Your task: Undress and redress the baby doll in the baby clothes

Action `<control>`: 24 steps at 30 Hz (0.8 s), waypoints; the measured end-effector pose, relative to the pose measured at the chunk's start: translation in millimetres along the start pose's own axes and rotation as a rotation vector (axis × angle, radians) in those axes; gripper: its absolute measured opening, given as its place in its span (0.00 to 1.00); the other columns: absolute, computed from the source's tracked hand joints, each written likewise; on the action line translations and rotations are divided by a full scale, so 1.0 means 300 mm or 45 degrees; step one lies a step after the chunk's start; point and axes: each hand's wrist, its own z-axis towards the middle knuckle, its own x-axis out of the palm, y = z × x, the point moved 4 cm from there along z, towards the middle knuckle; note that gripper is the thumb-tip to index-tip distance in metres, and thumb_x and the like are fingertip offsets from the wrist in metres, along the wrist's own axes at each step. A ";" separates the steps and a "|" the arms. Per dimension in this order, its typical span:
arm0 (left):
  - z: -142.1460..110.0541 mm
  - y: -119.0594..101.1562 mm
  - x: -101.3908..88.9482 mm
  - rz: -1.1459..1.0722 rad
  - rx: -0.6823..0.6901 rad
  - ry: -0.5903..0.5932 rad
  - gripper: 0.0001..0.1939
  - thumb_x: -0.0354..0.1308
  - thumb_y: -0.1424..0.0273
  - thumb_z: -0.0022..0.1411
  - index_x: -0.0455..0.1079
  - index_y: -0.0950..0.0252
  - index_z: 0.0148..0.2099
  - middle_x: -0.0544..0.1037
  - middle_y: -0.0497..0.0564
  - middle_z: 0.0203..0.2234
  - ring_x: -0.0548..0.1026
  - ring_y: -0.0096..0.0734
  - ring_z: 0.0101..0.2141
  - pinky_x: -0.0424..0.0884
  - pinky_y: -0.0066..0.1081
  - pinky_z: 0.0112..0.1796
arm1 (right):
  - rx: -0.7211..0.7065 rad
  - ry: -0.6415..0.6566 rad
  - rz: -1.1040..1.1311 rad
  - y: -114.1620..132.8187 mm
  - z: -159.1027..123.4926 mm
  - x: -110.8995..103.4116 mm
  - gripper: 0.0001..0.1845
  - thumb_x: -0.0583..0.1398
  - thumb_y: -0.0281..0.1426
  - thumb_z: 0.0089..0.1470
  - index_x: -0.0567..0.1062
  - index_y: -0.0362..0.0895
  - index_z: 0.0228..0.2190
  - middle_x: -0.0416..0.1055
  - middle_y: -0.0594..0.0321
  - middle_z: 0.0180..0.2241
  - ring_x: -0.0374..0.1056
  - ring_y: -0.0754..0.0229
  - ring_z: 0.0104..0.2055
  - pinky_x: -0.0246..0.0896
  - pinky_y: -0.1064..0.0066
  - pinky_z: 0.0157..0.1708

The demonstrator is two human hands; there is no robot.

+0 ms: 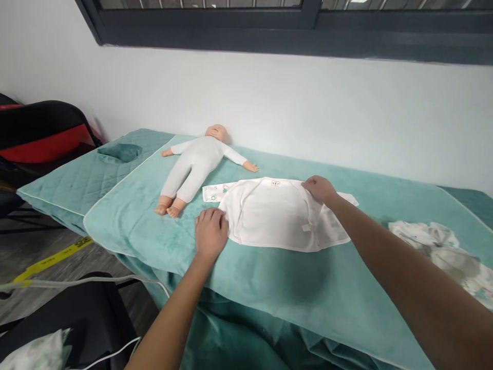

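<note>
On the shirt [275, 218], right hand [319, 189] curled palm-down.

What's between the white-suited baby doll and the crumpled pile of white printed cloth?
In the head view, a white cloth baby shirt lies there, spread out, the right hand at its upper edge.

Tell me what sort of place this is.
Probably a massage or treatment room, perhaps used for baby-care practice: the teal-covered bed has what looks like a face hole, and a baby doll lies near a spread-out white garment.
</note>
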 end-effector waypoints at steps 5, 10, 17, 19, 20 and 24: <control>0.000 0.000 0.000 0.004 -0.006 0.002 0.08 0.52 0.71 0.65 0.72 0.62 0.41 0.78 0.52 0.41 0.71 0.44 0.44 0.62 0.41 0.43 | 0.006 0.133 0.094 -0.007 -0.012 -0.003 0.15 0.59 0.41 0.56 0.78 0.42 0.35 0.77 0.58 0.33 0.70 0.59 0.30 0.63 0.70 0.30; 0.001 0.000 0.000 -0.001 -0.001 0.006 0.08 0.52 0.71 0.64 0.72 0.62 0.41 0.78 0.53 0.41 0.71 0.44 0.43 0.62 0.41 0.42 | -0.063 0.165 0.054 0.001 -0.013 0.001 0.18 0.56 0.43 0.59 0.78 0.43 0.39 0.79 0.56 0.37 0.73 0.56 0.35 0.66 0.68 0.35; 0.002 -0.003 -0.002 -0.011 -0.003 -0.004 0.08 0.52 0.72 0.64 0.72 0.62 0.40 0.78 0.54 0.41 0.71 0.45 0.43 0.62 0.42 0.42 | -0.259 0.012 -0.189 0.032 -0.045 0.065 0.25 0.53 0.43 0.60 0.72 0.42 0.52 0.70 0.45 0.54 0.63 0.41 0.56 0.58 0.51 0.54; -0.001 -0.003 -0.002 -0.010 0.000 0.000 0.07 0.52 0.72 0.64 0.72 0.62 0.41 0.78 0.54 0.41 0.71 0.45 0.43 0.62 0.42 0.42 | -0.316 -0.016 -0.228 0.035 -0.068 0.092 0.26 0.51 0.44 0.61 0.69 0.43 0.54 0.66 0.45 0.58 0.56 0.39 0.61 0.54 0.46 0.58; -0.001 -0.002 -0.002 -0.009 0.003 0.003 0.07 0.52 0.72 0.64 0.72 0.62 0.41 0.78 0.54 0.41 0.71 0.45 0.43 0.62 0.42 0.42 | -0.340 -0.025 -0.240 0.036 -0.078 0.103 0.27 0.50 0.44 0.62 0.68 0.43 0.56 0.64 0.46 0.60 0.54 0.40 0.63 0.52 0.44 0.59; -0.001 0.000 -0.001 -0.004 0.002 0.009 0.07 0.52 0.71 0.64 0.72 0.62 0.41 0.78 0.54 0.41 0.71 0.45 0.43 0.62 0.42 0.42 | -0.414 -0.041 -0.256 0.040 -0.096 0.122 0.28 0.47 0.44 0.63 0.64 0.46 0.60 0.60 0.50 0.64 0.49 0.43 0.68 0.46 0.42 0.63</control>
